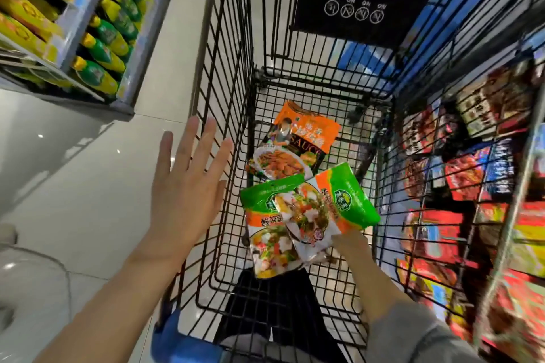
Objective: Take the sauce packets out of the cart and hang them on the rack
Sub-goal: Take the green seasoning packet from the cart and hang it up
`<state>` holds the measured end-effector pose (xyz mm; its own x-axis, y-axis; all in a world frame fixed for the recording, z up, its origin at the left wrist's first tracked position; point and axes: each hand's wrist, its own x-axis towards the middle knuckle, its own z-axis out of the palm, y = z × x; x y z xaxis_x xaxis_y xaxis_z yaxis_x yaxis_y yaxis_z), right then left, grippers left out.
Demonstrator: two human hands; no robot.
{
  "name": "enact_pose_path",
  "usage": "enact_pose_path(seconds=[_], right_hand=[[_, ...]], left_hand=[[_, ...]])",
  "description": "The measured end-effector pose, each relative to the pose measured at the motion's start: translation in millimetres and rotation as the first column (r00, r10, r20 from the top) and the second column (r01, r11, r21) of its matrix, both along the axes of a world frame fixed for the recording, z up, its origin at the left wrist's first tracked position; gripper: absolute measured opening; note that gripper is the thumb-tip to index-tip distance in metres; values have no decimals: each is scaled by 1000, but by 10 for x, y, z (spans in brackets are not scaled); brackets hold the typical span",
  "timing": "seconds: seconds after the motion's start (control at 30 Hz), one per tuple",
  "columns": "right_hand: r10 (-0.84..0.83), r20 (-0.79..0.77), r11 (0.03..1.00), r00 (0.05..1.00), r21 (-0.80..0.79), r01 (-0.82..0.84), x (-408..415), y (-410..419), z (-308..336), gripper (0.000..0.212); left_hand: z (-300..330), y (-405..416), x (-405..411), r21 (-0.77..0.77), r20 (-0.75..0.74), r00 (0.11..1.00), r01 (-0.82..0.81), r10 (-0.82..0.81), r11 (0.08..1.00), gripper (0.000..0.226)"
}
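Right hand (352,240) inside the black wire cart (233,115), pinching two glossy, flat green-topped sauce packets (298,215) by their lower edges, seemingly lifted together to save a trip; fingers mostly hidden behind the film. Left hand (185,186) spread flat, holding nothing, outside the cart's left wall. An orange sauce pouch (298,141) lies farther in on the mesh floor. The rack (472,186) of hanging packets stands right, beyond the cart

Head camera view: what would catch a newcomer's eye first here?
The black wire cart fills the middle, with an orange sauce packet lying on its floor. The right hand lifts two green-topped sauce packets above it, while the left hand hangs spread open outside the cart's left wall.
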<state>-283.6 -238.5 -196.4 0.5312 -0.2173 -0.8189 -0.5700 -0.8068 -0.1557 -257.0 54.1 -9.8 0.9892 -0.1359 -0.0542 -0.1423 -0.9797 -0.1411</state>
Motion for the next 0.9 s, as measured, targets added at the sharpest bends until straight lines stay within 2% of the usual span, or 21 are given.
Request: enact_pose_path(seconds=[0.1, 0.2, 0.27, 0.3, 0.43, 0.53, 0.63, 0.73, 0.8, 0.9], right_hand=[[-36, 214, 997, 976, -63, 51, 325, -135, 53, 28], [98, 335, 989, 937, -134, -56, 658, -241, 41, 24], [204, 310, 973, 929, -172, -156, 813, -328, -58, 27], [204, 275, 974, 940, -156, -165, 857, -377, -132, 29], [273, 155, 958, 949, -135, -253, 862, -506, -451, 45], [269, 141, 952, 953, -187, -241, 812, -585, -636, 42], [282, 233, 945, 930, -233, -229, 818, -656, -700, 29], [194, 319, 977, 928, -146, -154, 864, -653, -649, 25], [145, 379, 989, 914, -82, -123, 924, -595, -573, 25], [121, 405, 991, 906, 0, -133, 1011, -484, -415, 21]], left_hand=[[-46, -191, -38, 53, -53, 998, 49, -46, 997, 75], [-227, -574, -71, -130, -191, 979, 40, -65, 991, 65], [-479, -749, -46, -265, -322, 946, -67, -23, 962, 58], [-642, -769, -18, -302, -386, 922, -144, 18, 942, 56], [-1331, -675, 105, -345, -579, 797, -429, 171, 835, 56], [-1770, -541, 134, -290, -692, 685, -552, 227, 782, 62], [-1998, -466, 127, -251, -680, 699, -508, 223, 824, 55], [-2024, -465, 175, -191, -629, 739, -447, 241, 874, 46], [-2024, -476, 216, -172, -586, 778, -395, 229, 902, 33], [-2038, -488, 246, -191, -586, 778, -403, 225, 895, 22]])
